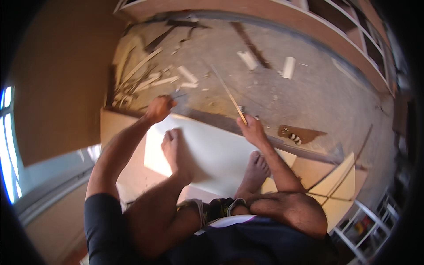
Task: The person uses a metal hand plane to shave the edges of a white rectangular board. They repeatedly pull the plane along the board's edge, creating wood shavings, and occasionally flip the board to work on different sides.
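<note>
My right hand (pixel 253 129) is closed around the near end of a long, thin yellow strip (pixel 231 96), which looks like a measuring tape blade. It slants up and leftward over the floor, and its far end is blurred. My left hand (pixel 160 109) is closed just above the far left corner of a white panel (pixel 212 148). A small dark thing shows by its fingers, too blurred to name. Both my bare feet rest on the panel, the left foot (pixel 173 150) near its left side and the right foot (pixel 255 172) towards its right.
Pale offcuts (pixel 165 81) and scraps litter the concrete floor (pixel 304 101) at the far left. A brown board (pixel 66 79) stands on the left. Long shelving (pixel 265 15) runs along the back. Cut pieces (pixel 338 185) and a metal ladder (pixel 369 221) are at the right.
</note>
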The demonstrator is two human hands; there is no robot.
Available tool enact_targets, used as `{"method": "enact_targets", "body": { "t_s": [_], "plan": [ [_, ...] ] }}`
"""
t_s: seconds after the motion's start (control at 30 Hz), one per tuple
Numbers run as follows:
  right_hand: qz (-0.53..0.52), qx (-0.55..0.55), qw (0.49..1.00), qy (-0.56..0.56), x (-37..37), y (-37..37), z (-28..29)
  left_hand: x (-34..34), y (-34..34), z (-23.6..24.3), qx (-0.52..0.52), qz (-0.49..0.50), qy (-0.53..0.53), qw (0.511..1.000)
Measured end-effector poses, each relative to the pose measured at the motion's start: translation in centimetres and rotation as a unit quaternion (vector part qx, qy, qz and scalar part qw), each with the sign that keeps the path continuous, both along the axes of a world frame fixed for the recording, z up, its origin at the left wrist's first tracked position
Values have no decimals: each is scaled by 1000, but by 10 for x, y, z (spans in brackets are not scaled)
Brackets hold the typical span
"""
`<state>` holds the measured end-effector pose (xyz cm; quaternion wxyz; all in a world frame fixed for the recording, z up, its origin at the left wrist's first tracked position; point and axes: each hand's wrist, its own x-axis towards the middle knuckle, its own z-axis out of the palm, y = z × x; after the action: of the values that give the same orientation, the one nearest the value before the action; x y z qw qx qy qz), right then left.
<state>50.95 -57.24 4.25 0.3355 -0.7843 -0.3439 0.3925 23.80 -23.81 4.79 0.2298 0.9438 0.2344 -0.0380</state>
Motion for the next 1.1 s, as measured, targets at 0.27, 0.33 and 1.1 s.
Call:
{"method": "enact_targets", "body": {
  "t_s": [0.27,0.33,1.1],
  "plan": [
    [-88,-44,995,-10,16,-41,-25,-24,22,-41,-366,5,171,915],
    [-96,-49,994,21,11,-38,-17,-22,31,-25,-427,22,159,890],
    [298,-71,952,6,-25,49,-17,-241,-32,184,44,395,193,897]
  ]
}}
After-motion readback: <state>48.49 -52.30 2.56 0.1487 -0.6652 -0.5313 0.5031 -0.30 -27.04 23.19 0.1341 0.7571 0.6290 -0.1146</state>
